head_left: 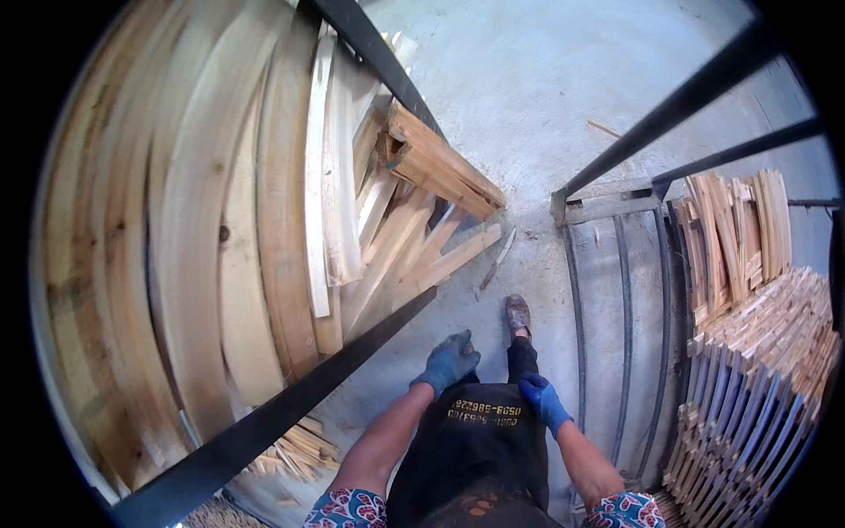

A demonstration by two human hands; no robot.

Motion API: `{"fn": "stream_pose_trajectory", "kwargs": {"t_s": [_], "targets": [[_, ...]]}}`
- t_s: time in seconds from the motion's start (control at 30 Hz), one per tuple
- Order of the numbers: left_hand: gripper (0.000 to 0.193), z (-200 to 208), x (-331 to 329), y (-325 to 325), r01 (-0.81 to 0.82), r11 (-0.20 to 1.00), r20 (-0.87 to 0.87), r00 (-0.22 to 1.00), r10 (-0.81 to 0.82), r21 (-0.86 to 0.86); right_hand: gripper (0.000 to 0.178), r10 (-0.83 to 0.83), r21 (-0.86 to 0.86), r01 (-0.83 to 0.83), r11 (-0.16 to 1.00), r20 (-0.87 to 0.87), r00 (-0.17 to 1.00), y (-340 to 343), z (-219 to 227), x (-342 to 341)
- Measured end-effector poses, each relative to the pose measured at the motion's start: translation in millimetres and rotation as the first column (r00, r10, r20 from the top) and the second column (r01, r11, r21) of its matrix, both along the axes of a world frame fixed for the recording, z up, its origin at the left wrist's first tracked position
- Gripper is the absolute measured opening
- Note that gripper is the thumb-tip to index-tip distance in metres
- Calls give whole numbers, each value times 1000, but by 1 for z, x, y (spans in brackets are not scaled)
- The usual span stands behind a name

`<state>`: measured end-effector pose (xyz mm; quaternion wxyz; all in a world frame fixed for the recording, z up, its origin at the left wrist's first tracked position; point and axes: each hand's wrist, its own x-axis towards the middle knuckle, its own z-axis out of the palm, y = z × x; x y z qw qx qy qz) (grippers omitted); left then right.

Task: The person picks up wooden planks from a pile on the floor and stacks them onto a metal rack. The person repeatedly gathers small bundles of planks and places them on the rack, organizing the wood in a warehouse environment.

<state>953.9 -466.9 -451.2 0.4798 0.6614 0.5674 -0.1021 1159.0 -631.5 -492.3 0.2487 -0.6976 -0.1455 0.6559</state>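
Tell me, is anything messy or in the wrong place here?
Yes. A thin strip, probably wood, lies alone on the floor beyond the shoe, and a sliver lies farther off; both look stray. On the left, shorter boards lie crisscross beside long planks running side by side, looking jumbled.

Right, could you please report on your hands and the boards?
Left hand, gloved, no load visible. Right hand, gloved, at edge of dark apron. Boards piled at left; loose strip on floor ahead of shoe.
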Motion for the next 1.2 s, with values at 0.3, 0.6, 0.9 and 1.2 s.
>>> {"fn": "stream_pose_trajectory", "kwargs": {"t_s": [0.3, 0.6, 0.9, 1.2], "targets": [[39, -26, -77, -77, -601, 719, 210, 698, 685, -348, 43, -220, -76, 206, 976, -365, 905, 32, 54, -52], [26, -94, -124, -16, -822, 209, 450, -63, 891, -530, 39, -258, -31, 274, 961, -460, 850, 60, -60, -72], [27, -86, -110, -26, -865, 280, 424, 88, 901, -417, 37, -157, 139, 290, 947, -588, 794, 179, -132, -129], [12, -69, -166, -151, -869, 142, 72, 122, 990, -474, 29, -36, 346, 182, 920, -390, 920, 128, -140, -121]]}}
